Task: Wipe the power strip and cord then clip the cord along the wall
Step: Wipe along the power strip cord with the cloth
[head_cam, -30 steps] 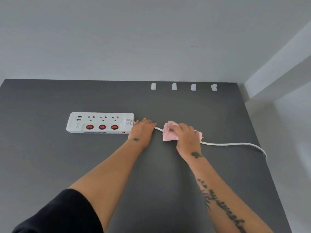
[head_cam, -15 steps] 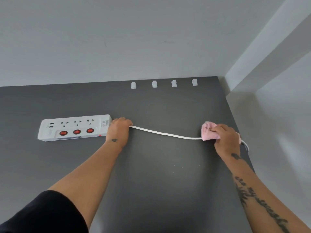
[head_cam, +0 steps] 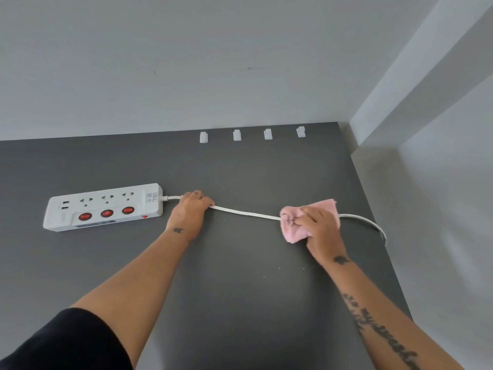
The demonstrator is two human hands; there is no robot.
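Grey table [head_cam: 106,263] — pale specks [head_cam: 279,268].

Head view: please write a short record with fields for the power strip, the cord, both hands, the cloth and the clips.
power strip: white, flat on the dark table, three red switches
cord: white, runs right from the strip, in no clip
left hand: grips the cord near the strip
right hand: holds the pink cloth around the cord
clips: four, white, in a row by the wall, all empty

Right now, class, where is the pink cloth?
In the head view the pink cloth sits right of centre on the dark table, gripped by the right hand over the white cord, well right of the power strip.
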